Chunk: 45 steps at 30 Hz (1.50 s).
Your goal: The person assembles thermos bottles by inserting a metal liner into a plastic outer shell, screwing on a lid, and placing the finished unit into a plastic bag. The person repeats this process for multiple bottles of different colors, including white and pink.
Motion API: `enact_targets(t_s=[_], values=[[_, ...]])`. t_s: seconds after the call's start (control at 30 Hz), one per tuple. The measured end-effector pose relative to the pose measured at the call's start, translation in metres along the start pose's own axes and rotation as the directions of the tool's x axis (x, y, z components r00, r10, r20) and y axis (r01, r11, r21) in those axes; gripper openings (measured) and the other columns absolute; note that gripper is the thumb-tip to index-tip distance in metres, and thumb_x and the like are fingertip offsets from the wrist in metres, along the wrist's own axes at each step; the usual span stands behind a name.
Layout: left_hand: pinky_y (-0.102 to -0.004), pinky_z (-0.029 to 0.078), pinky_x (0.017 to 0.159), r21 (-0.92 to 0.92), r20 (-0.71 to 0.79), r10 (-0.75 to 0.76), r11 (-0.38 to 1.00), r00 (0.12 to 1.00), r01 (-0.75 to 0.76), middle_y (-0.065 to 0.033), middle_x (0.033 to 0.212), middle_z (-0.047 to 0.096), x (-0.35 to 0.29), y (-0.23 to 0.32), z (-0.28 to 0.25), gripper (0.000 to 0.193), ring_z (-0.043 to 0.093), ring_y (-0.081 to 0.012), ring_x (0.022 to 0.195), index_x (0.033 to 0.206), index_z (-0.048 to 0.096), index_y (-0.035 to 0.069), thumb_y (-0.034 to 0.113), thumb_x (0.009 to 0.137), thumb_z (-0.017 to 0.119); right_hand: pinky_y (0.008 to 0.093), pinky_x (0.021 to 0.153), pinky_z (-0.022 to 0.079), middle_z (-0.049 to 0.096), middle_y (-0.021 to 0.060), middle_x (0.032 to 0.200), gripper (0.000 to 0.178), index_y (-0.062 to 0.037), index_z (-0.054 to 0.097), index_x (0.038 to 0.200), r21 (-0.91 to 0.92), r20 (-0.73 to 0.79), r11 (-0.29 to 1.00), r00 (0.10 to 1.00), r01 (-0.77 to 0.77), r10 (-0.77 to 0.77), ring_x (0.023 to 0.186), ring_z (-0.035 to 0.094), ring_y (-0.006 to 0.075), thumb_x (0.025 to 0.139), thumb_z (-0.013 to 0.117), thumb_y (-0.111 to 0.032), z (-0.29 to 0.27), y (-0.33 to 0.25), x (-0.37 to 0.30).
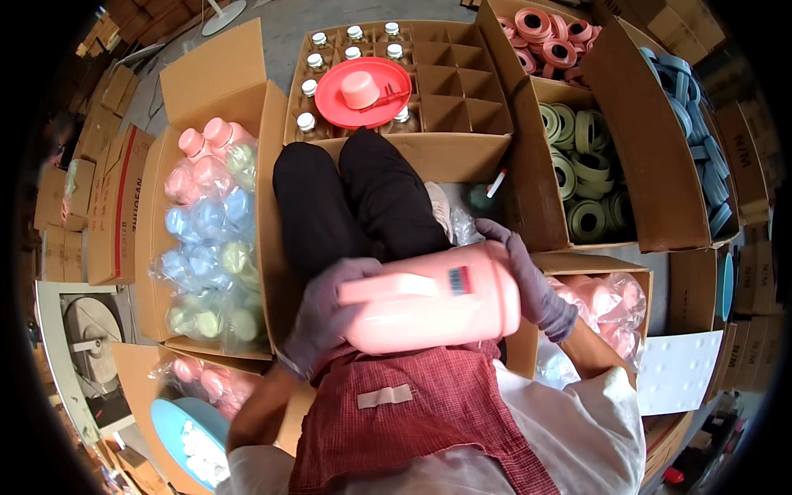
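A pink plastic jug (412,318) with a side handle and a small barcode label lies sideways across my lap. My left hand (326,309), in a grey glove, is closed on its left end near the handle. Gloved as well, my right hand (528,285) wraps round the jug's right end, fingers over its far side. Beyond my knees, a red plate (330,103) rests on bottles with white caps (306,122). It carries a pink cup-like piece (360,89) and a thin red item (386,99) too small to identify.
A divided carton (458,70) stands ahead. To the left, a carton (266,214) holds bagged pink, blue and green pieces. Rightward are green rings (590,148), pink rings (536,29) and blue rings (689,99) in cartons. A blue basin (169,412) sits lower left; bagged pink pieces (615,305) lie right.
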<state>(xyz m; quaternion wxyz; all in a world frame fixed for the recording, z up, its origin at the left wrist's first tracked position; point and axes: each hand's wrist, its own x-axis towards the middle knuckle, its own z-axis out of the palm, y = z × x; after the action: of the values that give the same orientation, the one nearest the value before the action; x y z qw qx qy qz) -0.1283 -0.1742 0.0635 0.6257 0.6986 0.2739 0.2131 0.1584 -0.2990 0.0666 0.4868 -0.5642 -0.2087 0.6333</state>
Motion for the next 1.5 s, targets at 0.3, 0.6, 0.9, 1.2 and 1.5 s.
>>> enact_targets(t_s=[0.3, 0.6, 0.9, 1.2, 1.5], values=[[-0.0316, 0.053, 0.079, 0.221, 0.007, 0.179, 0.959, 0.984, -0.176, -0.0158, 0.093, 0.071, 0.073, 0.011, -0.016, 0.028, 0.069, -0.0256, 0.089, 0.107, 0.067, -0.003, 0.011, 0.084, 0.060, 0.0406, 0.114, 0.025, 0.042, 0.0198, 0.143, 0.050, -0.0025, 0.058, 0.125, -0.368, 0.041, 0.599, 0.655, 0.712, -0.754, 0.138, 0.036, 0.0312, 0.085, 0.055, -0.033, 0.011, 0.015, -0.008], [-0.0356, 0.055, 0.071, 0.313, 0.103, 0.099, 0.941, 0.990, -0.126, -0.0155, 0.086, 0.066, 0.072, 0.004, -0.022, 0.018, 0.069, -0.0270, 0.084, 0.097, 0.066, -0.001, 0.012, 0.087, 0.060, 0.0435, 0.116, 0.024, 0.034, 0.0202, 0.149, 0.080, -0.0056, 0.033, 0.150, -0.587, 0.288, 0.410, 0.653, 0.698, -0.701, 0.137, 0.033, 0.0350, 0.082, 0.061, -0.038, -0.009, -0.017, -0.001], [-0.0364, 0.054, 0.078, 0.414, -0.062, 0.236, 0.890, 0.970, -0.190, -0.0137, 0.093, 0.069, 0.065, 0.011, -0.006, 0.020, 0.069, -0.0302, 0.086, 0.095, 0.065, 0.000, 0.010, 0.078, 0.061, 0.0378, 0.117, 0.021, 0.033, 0.0165, 0.152, 0.074, -0.0025, 0.032, 0.150, -0.267, 0.151, 0.724, 0.770, 0.636, -0.620, 0.142, 0.030, 0.0294, 0.089, 0.059, -0.035, -0.004, -0.016, 0.004], [-0.0406, 0.053, 0.089, 0.546, -0.031, 0.582, 0.691, 0.813, -0.474, -0.0141, 0.091, 0.068, 0.076, 0.035, -0.009, 0.015, 0.067, -0.0345, 0.089, 0.090, 0.064, 0.000, 0.013, 0.083, 0.064, 0.0343, 0.118, 0.023, 0.030, 0.0141, 0.155, 0.070, -0.0019, 0.015, 0.155, 0.157, 0.024, 0.921, 0.931, 0.357, -0.365, 0.144, 0.028, 0.0249, 0.105, 0.035, -0.046, -0.025, 0.010, 0.028], [-0.0311, 0.052, 0.073, -0.025, -0.060, -0.035, 0.999, 0.998, 0.034, -0.0129, 0.094, 0.067, 0.053, -0.005, 0.003, 0.023, 0.067, -0.0233, 0.082, 0.105, 0.064, 0.002, 0.017, 0.088, 0.059, 0.0631, 0.109, 0.018, 0.033, 0.0291, 0.149, 0.101, -0.0067, 0.049, 0.137, -0.447, 0.563, 0.234, 0.475, 0.863, -0.676, 0.135, 0.030, 0.0502, 0.067, 0.065, -0.077, -0.001, -0.051, -0.013]])
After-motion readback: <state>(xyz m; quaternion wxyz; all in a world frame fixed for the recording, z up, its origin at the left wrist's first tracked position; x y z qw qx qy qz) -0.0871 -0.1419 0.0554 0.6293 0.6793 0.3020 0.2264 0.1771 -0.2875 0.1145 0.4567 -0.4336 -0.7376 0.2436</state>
